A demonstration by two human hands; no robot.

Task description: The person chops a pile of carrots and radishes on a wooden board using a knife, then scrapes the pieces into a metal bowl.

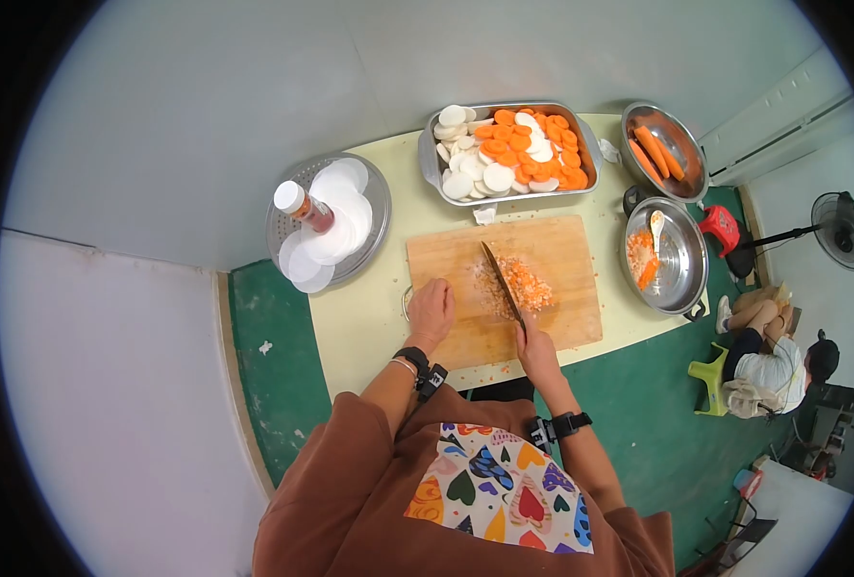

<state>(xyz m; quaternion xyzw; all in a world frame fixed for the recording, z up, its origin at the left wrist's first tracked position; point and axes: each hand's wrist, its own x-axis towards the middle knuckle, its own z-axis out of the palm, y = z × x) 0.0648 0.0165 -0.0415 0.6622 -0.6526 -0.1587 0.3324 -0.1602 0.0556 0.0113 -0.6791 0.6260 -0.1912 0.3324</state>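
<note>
My right hand [539, 354] grips the handle of a kitchen knife [503, 279]. The blade lies across a pile of finely chopped orange and white bits [528, 287], which look like carrot and radish. Under them is a wooden cutting board [571, 250]. My left hand [431, 313] rests closed at the board's left edge, near a metal ring handle [407, 302]; I see nothing held in it. Right of the board, a steel pot [684, 252] holds more chopped bits and a spoon [656, 229].
Behind the board stands a metal tray [425, 159] of sliced carrot and white radish. A steel bowl [698, 178] holds several carrots. At left, a perforated round tray [381, 207] carries white discs and a capped jar [306, 208]. A seated person [768, 370] and a fan [844, 231] are at right.
</note>
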